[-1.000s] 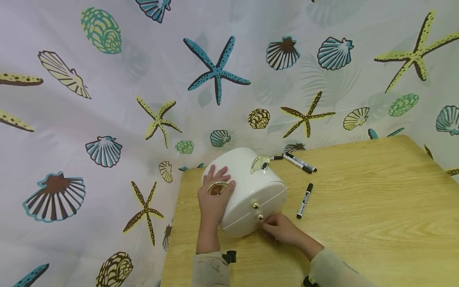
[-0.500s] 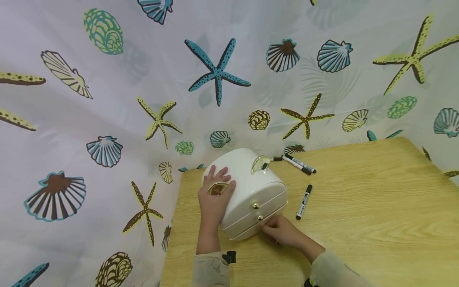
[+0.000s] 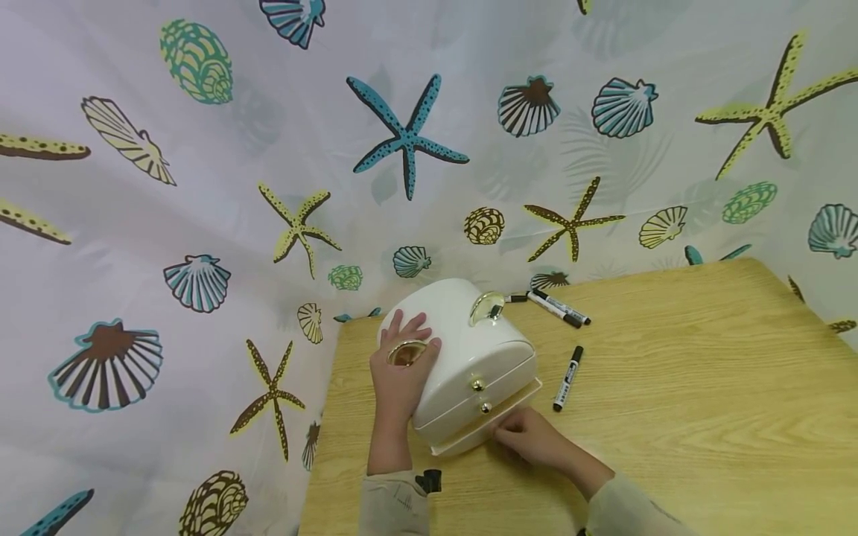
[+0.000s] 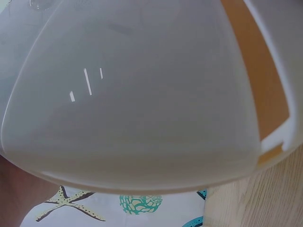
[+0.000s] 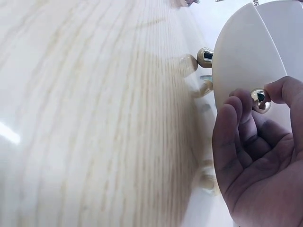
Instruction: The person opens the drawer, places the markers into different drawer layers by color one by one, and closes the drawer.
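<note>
A white rounded box (image 3: 453, 327) with gold trim stands on the table; its smooth side (image 4: 132, 104) fills much of the left wrist view. My left hand (image 3: 401, 372) rests on the box beside a gold-rimmed oval, fingers spread. At the lower front a drawer (image 3: 462, 445) sticks out a little, leaving a gap. My right hand (image 3: 526, 438) is at that drawer's front. In the right wrist view, thumb and finger pinch a round gold knob (image 5: 261, 100), which the hand hides in the head view. Two other gold knobs (image 3: 477, 384) show higher on the front.
A black-capped marker (image 3: 568, 378) lies right of the box on the wooden table (image 3: 697, 372). Several more markers (image 3: 556, 307) lie behind it, near the back edge. A curtain (image 3: 268, 134) printed with shells and starfish hangs behind and to the left. A gold handle (image 3: 487, 307) curves on the box.
The bottom drawer has slid from flush to partly out, towards me. My right hand has drawn back slightly with its knob. My left hand stays in place on the box.
</note>
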Motion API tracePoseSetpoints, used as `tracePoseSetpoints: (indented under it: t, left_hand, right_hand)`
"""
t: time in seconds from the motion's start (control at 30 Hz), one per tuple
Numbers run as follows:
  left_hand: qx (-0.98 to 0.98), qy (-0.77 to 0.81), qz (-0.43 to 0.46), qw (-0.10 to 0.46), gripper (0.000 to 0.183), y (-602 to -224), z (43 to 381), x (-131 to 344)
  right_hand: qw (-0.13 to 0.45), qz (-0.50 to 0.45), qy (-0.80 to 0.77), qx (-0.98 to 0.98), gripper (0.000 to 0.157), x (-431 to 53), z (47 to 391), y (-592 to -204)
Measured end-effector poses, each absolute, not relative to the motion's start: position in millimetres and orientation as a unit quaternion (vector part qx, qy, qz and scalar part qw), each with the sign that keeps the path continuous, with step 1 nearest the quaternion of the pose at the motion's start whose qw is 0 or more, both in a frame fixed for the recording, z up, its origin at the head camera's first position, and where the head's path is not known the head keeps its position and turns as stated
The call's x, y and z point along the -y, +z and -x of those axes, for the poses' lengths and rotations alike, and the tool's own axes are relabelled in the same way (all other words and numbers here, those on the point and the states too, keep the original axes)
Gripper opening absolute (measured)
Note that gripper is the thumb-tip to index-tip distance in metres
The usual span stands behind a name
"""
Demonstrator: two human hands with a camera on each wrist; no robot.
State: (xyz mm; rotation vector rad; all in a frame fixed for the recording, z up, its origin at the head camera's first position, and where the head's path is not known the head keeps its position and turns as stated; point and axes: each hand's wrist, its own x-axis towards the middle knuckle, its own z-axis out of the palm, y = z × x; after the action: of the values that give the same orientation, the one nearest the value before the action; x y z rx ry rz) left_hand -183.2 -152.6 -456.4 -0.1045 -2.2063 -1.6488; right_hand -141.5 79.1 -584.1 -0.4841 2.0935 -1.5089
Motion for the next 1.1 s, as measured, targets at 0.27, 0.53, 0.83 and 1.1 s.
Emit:
tracePoseSetpoints:
  t: [0.27,0.53,0.83,1.1]
  left_hand:
    - [0.783,-0.591,0.037,0.189,0.022,-454,183,153]
    - [0.779,-0.596,0.042,0.189,0.022,-456,184,154]
    - [0.777,-0.599,0.041,0.187,0.022,-459,181,153]
    - [0.774,-0.599,0.054,0.197,0.02,-458,184,153]
  right_hand:
    - [0.251,0.191,-0.558,-0.767,0.05,-83,135,-584]
    - [0.255,0.182,-0.557,-0.769,0.053,-86,127,-582]
    - [0.26,0.178,-0.555,-0.77,0.054,-88,122,-584]
    - [0.252,0.18,-0.56,-0.768,0.051,-88,122,-584]
